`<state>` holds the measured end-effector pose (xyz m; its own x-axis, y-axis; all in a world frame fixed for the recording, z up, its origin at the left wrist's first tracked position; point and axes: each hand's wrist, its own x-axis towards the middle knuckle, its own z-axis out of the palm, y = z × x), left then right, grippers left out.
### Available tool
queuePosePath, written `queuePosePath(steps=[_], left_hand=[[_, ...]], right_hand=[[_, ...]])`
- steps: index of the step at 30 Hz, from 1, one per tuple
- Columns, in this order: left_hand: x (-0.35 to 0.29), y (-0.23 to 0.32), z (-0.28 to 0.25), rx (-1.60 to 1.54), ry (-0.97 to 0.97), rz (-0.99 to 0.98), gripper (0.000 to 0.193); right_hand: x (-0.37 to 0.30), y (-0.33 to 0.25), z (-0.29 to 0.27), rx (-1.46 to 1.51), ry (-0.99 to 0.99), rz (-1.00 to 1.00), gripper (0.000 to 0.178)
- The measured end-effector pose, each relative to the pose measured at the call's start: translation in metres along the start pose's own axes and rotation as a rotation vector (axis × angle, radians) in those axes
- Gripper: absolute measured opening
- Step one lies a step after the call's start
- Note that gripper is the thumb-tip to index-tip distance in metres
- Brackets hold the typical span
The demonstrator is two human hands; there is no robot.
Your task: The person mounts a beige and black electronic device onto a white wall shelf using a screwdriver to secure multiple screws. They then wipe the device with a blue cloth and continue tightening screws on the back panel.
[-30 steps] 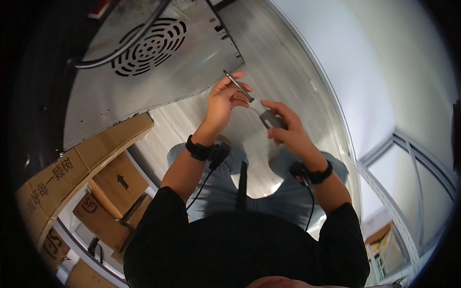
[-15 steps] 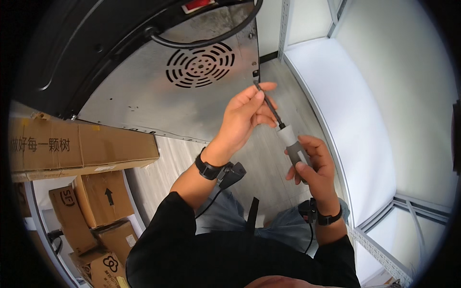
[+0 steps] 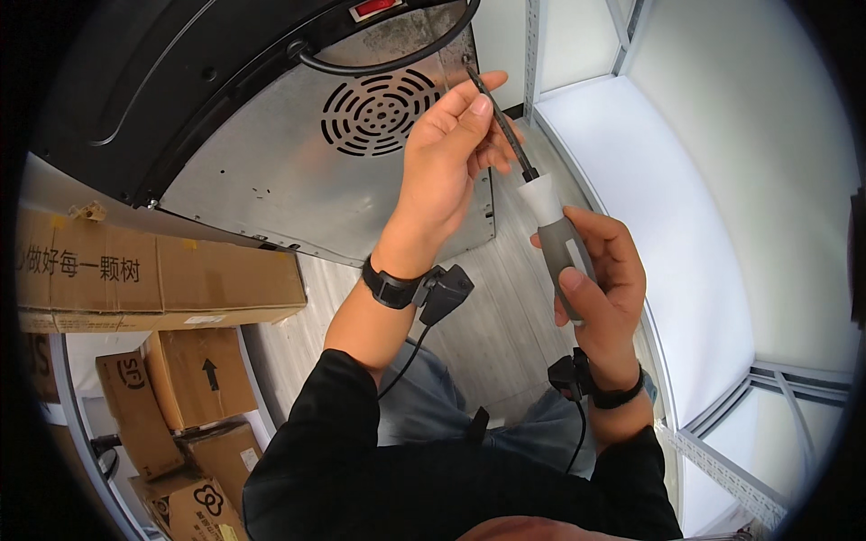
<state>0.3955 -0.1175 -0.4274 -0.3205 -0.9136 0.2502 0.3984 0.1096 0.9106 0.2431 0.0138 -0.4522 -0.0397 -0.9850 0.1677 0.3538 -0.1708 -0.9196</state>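
Observation:
A screwdriver [image 3: 565,251] with a grey and white handle and a dark shaft slants up and to the left. Around its handle my right hand [image 3: 609,270] is closed, the thumb lying along the side. My left hand [image 3: 451,149] pinches the shaft close to its tip between thumb and forefinger, the other fingers loosely curled. The tip is near the upper right edge of a metal panel [image 3: 271,194] on a black appliance [image 3: 117,99]; whether it touches a screw there I cannot tell. Slotted vents [image 3: 381,115] are cut in the panel.
A black cable [image 3: 388,68] loops across the appliance, below a red switch [image 3: 374,8]. Cardboard boxes [image 3: 203,370] are stacked on a shelf at the lower left. White shelving [image 3: 654,198] runs along the right. Pale wood-look floor [image 3: 492,316] shows between.
Both hands have moved up with the screwdriver, bringing its tip to the panel's upper right edge. The appliance appears slightly shifted in the view.

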Motion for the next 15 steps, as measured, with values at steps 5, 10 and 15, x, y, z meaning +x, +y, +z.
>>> queuePosePath(steps=[5,10,15], left_hand=[[0.002,0.001,0.001,0.025,0.023,0.000,0.040],[0.003,0.001,0.001,0.020,0.019,0.016,0.039],[0.005,0.003,0.001,0.028,0.021,0.021,0.039]], right_hand=[[0.001,-0.001,0.000,0.017,0.000,0.022,0.044],[0.002,0.000,0.003,0.021,0.013,-0.004,0.044],[0.004,0.000,0.011,-0.011,0.053,-0.009,0.044]])
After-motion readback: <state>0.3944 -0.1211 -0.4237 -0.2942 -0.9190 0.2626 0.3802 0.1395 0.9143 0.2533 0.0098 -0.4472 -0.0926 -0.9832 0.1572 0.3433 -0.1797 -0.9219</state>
